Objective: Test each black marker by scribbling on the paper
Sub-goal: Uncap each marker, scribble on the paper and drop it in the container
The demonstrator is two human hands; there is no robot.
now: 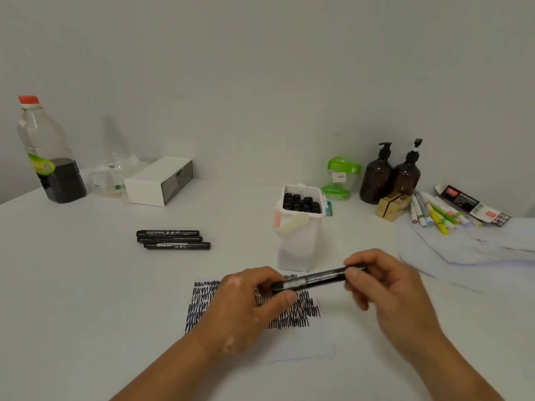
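Both hands hold one black marker (318, 277) level above the paper (301, 340). My left hand (246, 302) grips its left end between thumb and fingers. My right hand (385, 282) pinches its right end. The paper lies on the white table and is covered with black scribbles; my left hand hides part of them. Three black markers (173, 240) lie side by side further back on the left. A white holder (299, 244) behind the paper is full of several more black markers (301, 201), standing upright.
At the back left stand a red-capped bottle (50, 151) of dark liquid and a white box (160, 180). Two brown pump bottles (390, 175), a green container (340, 176), coloured markers (437, 214) and loose white sheets (477, 244) crowd the back right.
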